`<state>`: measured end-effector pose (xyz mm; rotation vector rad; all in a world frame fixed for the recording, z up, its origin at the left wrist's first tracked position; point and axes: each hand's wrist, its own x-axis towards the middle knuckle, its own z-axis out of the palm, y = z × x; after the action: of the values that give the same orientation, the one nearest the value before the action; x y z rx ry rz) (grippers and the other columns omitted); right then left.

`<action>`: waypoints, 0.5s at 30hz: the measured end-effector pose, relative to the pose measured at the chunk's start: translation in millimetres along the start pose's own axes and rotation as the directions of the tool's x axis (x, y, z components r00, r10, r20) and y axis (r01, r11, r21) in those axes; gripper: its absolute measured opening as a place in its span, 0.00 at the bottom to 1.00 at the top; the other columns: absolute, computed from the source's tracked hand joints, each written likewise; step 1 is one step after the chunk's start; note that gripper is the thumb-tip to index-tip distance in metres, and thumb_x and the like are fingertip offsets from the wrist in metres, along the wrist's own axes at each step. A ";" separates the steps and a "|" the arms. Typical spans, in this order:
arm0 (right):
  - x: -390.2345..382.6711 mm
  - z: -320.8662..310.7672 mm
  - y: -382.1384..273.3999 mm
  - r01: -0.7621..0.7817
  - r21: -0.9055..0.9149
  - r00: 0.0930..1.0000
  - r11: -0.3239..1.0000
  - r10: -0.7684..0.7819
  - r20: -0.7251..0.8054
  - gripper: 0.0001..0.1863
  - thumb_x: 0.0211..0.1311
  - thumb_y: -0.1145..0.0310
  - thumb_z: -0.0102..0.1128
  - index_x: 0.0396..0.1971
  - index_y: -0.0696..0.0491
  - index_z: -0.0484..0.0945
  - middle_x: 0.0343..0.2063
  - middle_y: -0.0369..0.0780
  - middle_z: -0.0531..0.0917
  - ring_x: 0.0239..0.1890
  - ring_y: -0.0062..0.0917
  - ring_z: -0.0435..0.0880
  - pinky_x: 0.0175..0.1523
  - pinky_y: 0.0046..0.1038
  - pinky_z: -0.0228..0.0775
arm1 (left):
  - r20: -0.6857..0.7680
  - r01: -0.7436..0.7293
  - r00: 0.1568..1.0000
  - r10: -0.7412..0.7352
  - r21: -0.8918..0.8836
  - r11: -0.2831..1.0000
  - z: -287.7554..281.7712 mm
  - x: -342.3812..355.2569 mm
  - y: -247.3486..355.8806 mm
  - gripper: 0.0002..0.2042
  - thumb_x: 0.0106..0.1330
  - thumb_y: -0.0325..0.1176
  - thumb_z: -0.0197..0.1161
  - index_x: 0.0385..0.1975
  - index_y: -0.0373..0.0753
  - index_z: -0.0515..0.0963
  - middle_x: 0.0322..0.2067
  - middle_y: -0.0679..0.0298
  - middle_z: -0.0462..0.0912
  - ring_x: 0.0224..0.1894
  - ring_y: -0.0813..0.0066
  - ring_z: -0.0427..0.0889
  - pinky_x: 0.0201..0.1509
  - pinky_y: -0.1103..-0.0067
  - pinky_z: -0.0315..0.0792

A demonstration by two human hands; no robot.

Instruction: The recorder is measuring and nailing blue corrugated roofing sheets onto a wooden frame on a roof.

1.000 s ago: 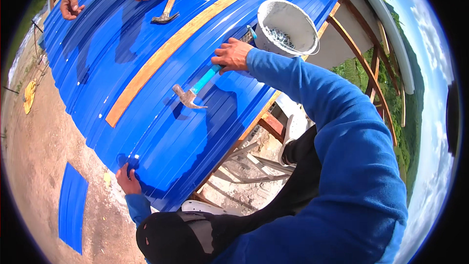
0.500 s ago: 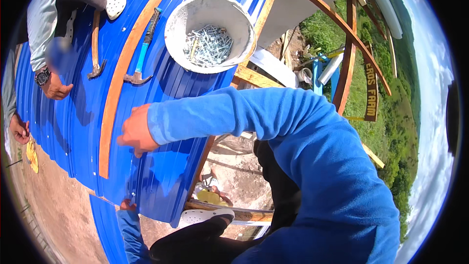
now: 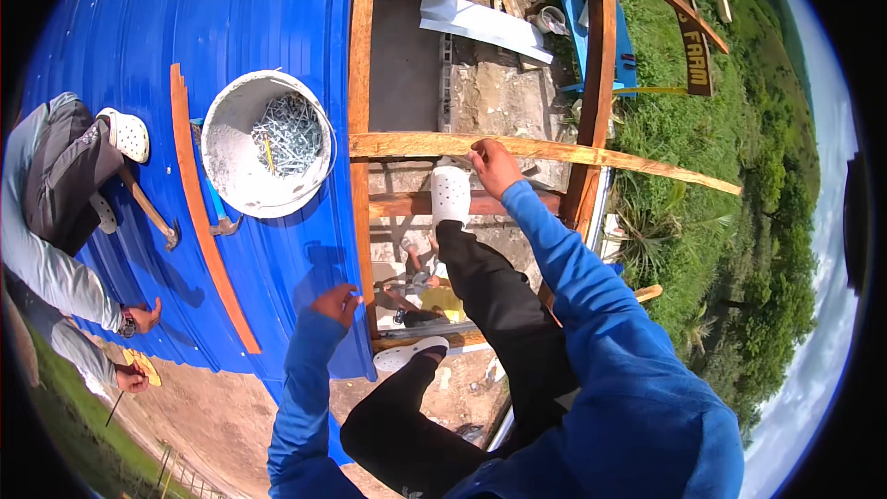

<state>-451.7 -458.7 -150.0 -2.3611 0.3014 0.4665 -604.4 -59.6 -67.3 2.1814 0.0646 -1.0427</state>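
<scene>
My right hand (image 3: 496, 166) is closed on a wooden beam (image 3: 420, 144) that runs across the open roof frame. My left hand (image 3: 339, 304) hovers above the right edge of the blue roofing sheet (image 3: 300, 263), fingers loosely bent and apart, holding nothing. Up the sheet from it stands a white bucket (image 3: 218, 152) with many metal screws or nails (image 3: 291, 139) inside. Left of the bucket lies a claw hammer with a blue handle (image 3: 223, 222), partly hidden by the bucket. A long reddish wood strip (image 3: 199, 199) lies beside it.
At the left a co-worker in grey (image 3: 60, 171) crouches near a wooden-handled hammer (image 3: 148, 205); another person's hand (image 3: 131, 378) is by a yellow thing. Gaps between beams show the ground and people below. My white clogs (image 3: 450, 194) are on the frame.
My view has swung right. My right arm has gone from over the blue sheet to the beam on the right, which the hand now grips. My left hand has come up over the sheet edge.
</scene>
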 end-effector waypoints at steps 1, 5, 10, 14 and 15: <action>2.3 -1.6 44.9 -0.090 -0.094 0.992 0.992 0.080 -0.100 0.17 0.61 0.61 0.60 0.46 0.54 0.75 0.44 0.54 0.77 0.47 0.49 0.78 0.53 0.44 0.72 | -0.036 -0.095 0.995 0.095 0.007 0.995 12.0 19.9 7.7 0.16 0.64 0.38 0.63 0.46 0.35 0.79 0.37 0.50 0.83 0.42 0.52 0.82 0.47 0.65 0.74; 13.9 -67.9 225.8 -0.465 -0.364 0.872 0.807 0.346 -0.347 0.25 0.59 0.57 0.62 0.51 0.55 0.69 0.50 0.56 0.70 0.49 0.53 0.76 0.54 0.47 0.71 | 0.005 -0.413 0.906 0.423 0.226 0.882 47.5 141.3 84.9 0.28 0.56 0.32 0.67 0.58 0.36 0.71 0.48 0.46 0.77 0.52 0.47 0.75 0.56 0.63 0.70; 56.0 -108.1 251.0 -0.816 -0.175 0.564 0.551 0.691 -0.453 0.44 0.53 0.46 0.68 0.63 0.56 0.61 0.62 0.56 0.62 0.66 0.50 0.61 0.68 0.48 0.56 | 0.056 -0.374 0.910 0.410 0.534 0.758 39.5 262.9 124.9 0.41 0.50 0.32 0.71 0.67 0.40 0.61 0.61 0.47 0.65 0.65 0.46 0.63 0.70 0.58 0.56; 80.3 -130.2 295.7 -0.732 -0.213 0.658 0.647 0.592 -0.464 0.55 0.48 0.43 0.72 0.69 0.54 0.51 0.67 0.56 0.57 0.70 0.49 0.55 0.71 0.47 0.50 | 0.106 -0.320 0.940 0.325 0.603 0.731 66.3 320.7 134.2 0.41 0.51 0.30 0.67 0.69 0.42 0.57 0.63 0.48 0.63 0.67 0.47 0.62 0.70 0.56 0.53; 94.5 -132.9 299.9 -0.689 -0.212 0.701 0.694 0.562 -0.438 0.59 0.47 0.42 0.72 0.71 0.53 0.47 0.68 0.56 0.55 0.71 0.48 0.54 0.72 0.47 0.48 | 0.105 -0.289 0.952 0.286 0.607 0.740 68.5 327.3 131.1 0.35 0.55 0.29 0.61 0.67 0.42 0.60 0.63 0.50 0.65 0.66 0.48 0.63 0.71 0.57 0.52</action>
<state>-434.6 -775.5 -276.2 -2.6491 1.3499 0.4473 -386.4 -279.5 -249.2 2.6487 -0.6991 -0.9702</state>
